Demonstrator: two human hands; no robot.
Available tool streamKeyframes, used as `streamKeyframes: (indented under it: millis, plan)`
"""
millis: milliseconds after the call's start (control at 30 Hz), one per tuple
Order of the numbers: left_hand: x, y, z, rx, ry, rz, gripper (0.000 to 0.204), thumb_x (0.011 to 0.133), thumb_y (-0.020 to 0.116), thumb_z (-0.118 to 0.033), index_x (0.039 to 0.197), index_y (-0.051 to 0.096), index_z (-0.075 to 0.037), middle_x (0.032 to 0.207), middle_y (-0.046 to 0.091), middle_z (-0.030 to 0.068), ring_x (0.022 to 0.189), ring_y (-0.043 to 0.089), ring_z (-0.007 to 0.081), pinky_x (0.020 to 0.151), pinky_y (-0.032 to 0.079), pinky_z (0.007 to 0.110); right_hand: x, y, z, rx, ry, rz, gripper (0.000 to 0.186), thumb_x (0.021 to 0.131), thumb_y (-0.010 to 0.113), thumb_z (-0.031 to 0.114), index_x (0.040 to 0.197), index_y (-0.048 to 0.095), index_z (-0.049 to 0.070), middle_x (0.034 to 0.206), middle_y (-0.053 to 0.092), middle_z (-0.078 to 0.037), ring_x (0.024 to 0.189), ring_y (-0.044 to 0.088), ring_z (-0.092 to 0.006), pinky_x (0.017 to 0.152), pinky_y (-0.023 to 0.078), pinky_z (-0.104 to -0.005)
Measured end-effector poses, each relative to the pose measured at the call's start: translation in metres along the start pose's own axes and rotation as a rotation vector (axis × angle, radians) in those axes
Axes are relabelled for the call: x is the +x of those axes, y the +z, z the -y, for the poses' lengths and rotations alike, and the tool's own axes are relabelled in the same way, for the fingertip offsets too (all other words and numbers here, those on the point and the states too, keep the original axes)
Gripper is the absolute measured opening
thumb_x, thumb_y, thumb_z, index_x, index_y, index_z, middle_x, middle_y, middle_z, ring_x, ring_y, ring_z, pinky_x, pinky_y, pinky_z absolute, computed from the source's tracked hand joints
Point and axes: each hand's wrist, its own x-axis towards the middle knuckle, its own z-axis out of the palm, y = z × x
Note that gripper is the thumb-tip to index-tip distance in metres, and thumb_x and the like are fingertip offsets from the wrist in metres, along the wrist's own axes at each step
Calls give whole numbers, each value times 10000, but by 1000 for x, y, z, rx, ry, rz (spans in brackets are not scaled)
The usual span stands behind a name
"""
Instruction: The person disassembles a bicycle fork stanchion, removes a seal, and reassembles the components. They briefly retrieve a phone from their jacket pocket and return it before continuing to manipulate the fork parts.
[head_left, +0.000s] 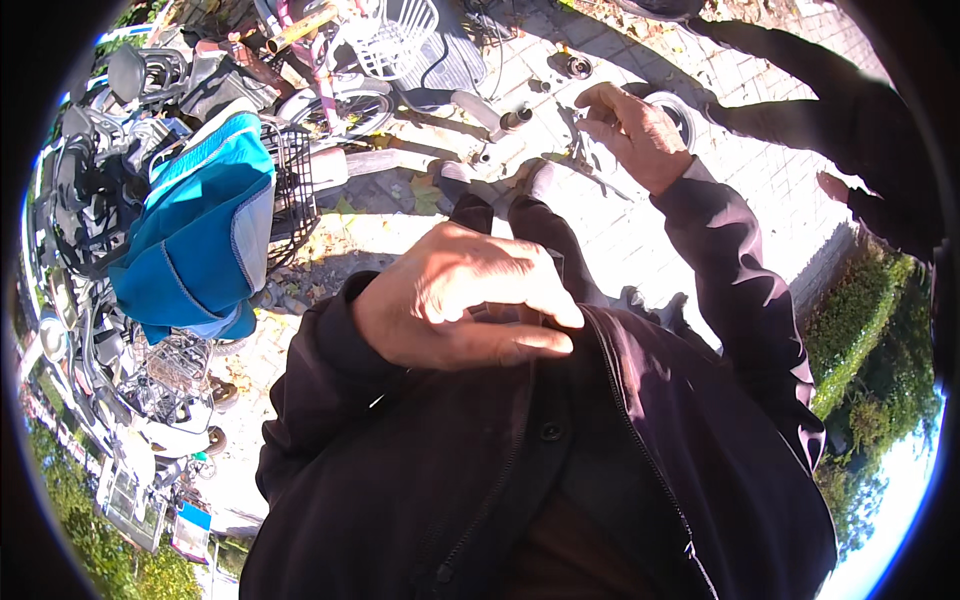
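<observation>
My left hand hovers in front of my dark jacket, thumb and fingers curved with a small gap between their tips. Nothing shows in it. Farther out to the right, my right hand is over the paving with its fingers half bent and apart, and it too looks unfilled. Left of that hand, a dark-ended cylindrical part is by a pale metal tube. A small round metal part lies farther off. Behind my right hand, a small wheel is partly hidden.
Parked bicycles and scooters crowd the left, one draped with a teal cloth cover beside a black wire basket. A pink bicycle with a white basket stands beyond. Another person in dark clothes is at right, near a hedge.
</observation>
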Motion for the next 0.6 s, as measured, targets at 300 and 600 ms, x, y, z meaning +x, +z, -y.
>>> streamKeyframes:
  millis: [300,600]
  plan:
    - [24,-11,279,537,-443,-530,592,838,819,-253,1350,579,-75,1284,633,145,1197,614,292,1035,464,397,88,82,-81,-439,-304,155,282,947,650,257,1175,605,98,1057,668,-104,1049,642,-321,869,515,-446]
    - [41,17,310,381,-421,-766,324,885,773,-214,1155,682,-59,985,690,66,924,651,199,863,501,338,90,89,-91,-784,-661,62,130,884,634,142,1006,609,103,906,659,-47,864,687,-229,755,556,-340]
